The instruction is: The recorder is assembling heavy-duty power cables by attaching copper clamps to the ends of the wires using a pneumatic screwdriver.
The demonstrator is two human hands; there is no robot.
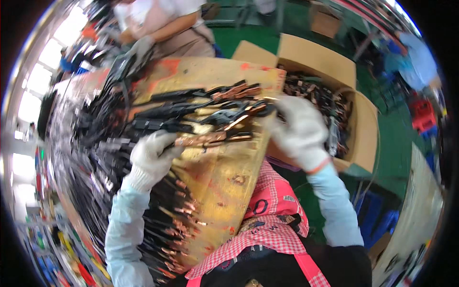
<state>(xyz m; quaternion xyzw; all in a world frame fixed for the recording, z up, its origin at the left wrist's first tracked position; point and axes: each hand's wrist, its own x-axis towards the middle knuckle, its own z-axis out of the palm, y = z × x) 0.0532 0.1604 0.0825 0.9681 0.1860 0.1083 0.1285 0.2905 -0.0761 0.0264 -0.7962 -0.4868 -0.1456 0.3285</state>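
Observation:
My left hand [154,154], in a white knitted glove, is closed at the left end of a slim copper-coloured piece with black parts [203,139], over the worktable [224,191]. My right hand [302,128], also gloved, is smeared by motion at the table's right edge. Its fingers are close to the tips of a row of black and copper-coloured pieces [229,115]; whether it holds anything is not visible. Many more such pieces with black cords [167,210] lie along the left side, copper ends pointing right.
An open cardboard box [363,138] filled with black and copper-coloured parts stands beyond my right hand. Across the table a person with a grey glove [141,50] is at a dark bundle. A large heap of black cords [91,129] covers the table's left. A red case [423,114] sits far right.

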